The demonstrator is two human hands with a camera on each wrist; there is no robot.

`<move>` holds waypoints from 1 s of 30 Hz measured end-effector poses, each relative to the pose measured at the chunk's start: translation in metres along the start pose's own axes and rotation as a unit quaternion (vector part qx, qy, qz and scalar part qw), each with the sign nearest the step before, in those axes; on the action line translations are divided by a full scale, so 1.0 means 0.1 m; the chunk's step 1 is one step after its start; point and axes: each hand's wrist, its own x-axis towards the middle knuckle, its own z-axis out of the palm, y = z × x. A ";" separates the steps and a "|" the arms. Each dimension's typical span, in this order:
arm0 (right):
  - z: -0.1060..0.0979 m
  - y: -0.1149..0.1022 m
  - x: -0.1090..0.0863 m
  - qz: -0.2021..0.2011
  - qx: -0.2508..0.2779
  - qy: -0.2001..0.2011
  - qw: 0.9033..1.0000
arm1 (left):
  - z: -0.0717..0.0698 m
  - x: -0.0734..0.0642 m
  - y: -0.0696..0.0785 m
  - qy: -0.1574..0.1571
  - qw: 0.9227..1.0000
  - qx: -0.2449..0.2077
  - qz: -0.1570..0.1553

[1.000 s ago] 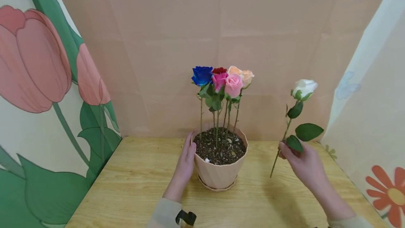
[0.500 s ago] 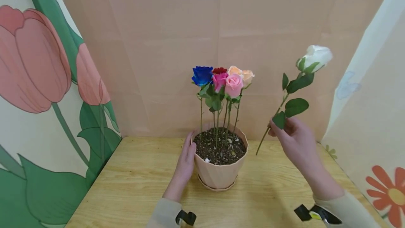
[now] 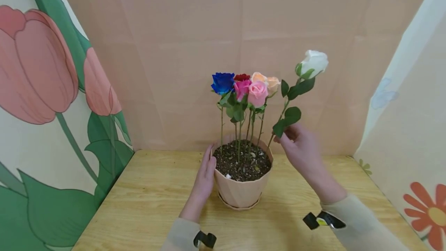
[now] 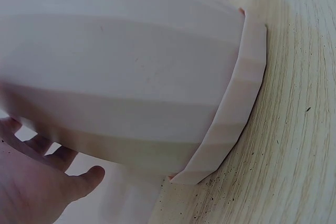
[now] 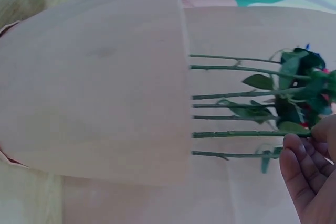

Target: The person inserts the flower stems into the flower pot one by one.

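A white rose (image 3: pixel 314 64) on a leafy stem leans right. My right hand (image 3: pixel 303 150) pinches its stem below the lowest leaf. The stem's lower end meets the right rear of the faceted pink flowerpot (image 3: pixel 240 191) in the head view; in the right wrist view the held stem (image 5: pixel 236 134) disappears behind the rim. My left hand (image 3: pixel 204 177) rests on the pot's left side with fingers extended. Dark soil (image 3: pixel 256 169) fills the pot. Blue (image 3: pixel 223 83), red (image 3: pixel 241 77), magenta (image 3: pixel 241 89), pink (image 3: pixel 258 94) and peach roses (image 3: pixel 273 85) stand upright in it.
Beneath the pot is a matching saucer (image 3: pixel 240 207) on a light wood table (image 3: pixel 150 204). A plain pinkish backdrop (image 3: pixel 167 69) rises behind. Side panels with printed tulips (image 3: pixel 45 65) and a red flower (image 3: pixel 435 216) flank the table.
My right hand has lifted the white rose, then carried it left, from beside the pot to its right rim. My left hand has stayed on the pot.
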 end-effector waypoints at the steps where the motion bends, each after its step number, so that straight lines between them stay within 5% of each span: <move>1: 0.03 0.01 0.00 -0.001 0.002 -0.003 1.000 | 0.00 0.00 0.00 0.000 1.000 -0.001 -0.002; 18: 0.35 0.19 -0.05 -0.017 -0.048 -0.054 0.997 | -0.01 -0.01 0.01 -0.002 1.000 -0.006 -0.004; 30: 0.40 0.24 -0.09 -0.001 -0.060 -0.064 0.996 | 0.00 -0.02 0.04 -0.001 1.000 0.004 -0.003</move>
